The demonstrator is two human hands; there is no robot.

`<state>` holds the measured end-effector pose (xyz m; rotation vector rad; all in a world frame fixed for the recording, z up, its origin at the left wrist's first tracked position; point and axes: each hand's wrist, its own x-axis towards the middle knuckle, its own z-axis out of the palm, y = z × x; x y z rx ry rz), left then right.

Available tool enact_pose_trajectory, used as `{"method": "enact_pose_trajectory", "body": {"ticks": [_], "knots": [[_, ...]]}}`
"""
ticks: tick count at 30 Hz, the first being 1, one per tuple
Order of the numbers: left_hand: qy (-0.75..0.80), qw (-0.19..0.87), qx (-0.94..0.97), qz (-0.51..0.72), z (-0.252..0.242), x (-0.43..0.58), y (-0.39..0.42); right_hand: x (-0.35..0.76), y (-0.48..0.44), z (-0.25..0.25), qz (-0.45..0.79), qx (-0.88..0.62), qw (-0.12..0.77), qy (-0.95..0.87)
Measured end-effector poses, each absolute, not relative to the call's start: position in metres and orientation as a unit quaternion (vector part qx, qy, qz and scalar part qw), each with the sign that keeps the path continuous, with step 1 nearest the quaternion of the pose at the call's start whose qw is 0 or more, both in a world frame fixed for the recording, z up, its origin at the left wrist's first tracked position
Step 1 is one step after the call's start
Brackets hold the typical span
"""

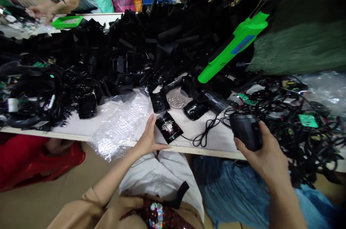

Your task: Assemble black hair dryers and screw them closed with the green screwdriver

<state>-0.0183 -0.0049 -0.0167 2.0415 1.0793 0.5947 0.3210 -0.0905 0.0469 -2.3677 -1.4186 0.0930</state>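
My right hand [266, 155] is closed round a black plastic housing [246, 130] at the table's front edge, right of centre. A thin black cable [207, 133] runs on the white table [89, 126] from there toward an open black case [169, 127] with red and white wiring inside. My left hand [149, 136] rests against that case's left side, fingers stretched flat and thumb out along the table edge. It holds nothing.
A big heap of black plastic parts [151, 41] fills the back of the table. A bright green handle [232, 47] leans across it. Bubble wrap [121, 122] lies left of my hand, tangled cables with green boards [302, 120] right. Other people work behind, near a green tray [67, 22].
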Motion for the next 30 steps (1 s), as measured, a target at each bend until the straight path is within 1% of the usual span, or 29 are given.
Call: {"method": "enact_pose_trajectory", "body": {"ticks": [3,4,7,12,21,26,30], "knots": [[0.434,0.397,0.774,0.233,-0.02,-0.016,-0.002,0.273,-0.077,0.054,0.142,-0.771,0.275,-0.556],[0.438,0.404,0.769,0.234,-0.02,-0.015,-0.002,0.254,-0.071,0.052,0.181,-0.734,0.287,-0.589],[0.435,0.418,0.76,0.243,-0.019,-0.012,-0.001,0.204,-0.048,0.041,0.225,-0.661,0.273,-0.662],[0.427,0.421,0.757,0.258,-0.02,-0.01,-0.002,0.164,-0.025,0.028,0.165,-0.658,0.211,-0.704],[0.417,0.424,0.748,0.296,-0.031,-0.009,-0.002,0.156,-0.032,0.022,0.054,-0.657,0.158,-0.735],[0.403,0.424,0.749,0.311,-0.034,-0.009,-0.002,0.152,-0.033,0.02,0.051,-0.656,0.165,-0.735],[0.396,0.407,0.771,0.288,-0.038,-0.009,-0.001,0.153,-0.033,0.02,0.069,-0.657,0.179,-0.729]]}}
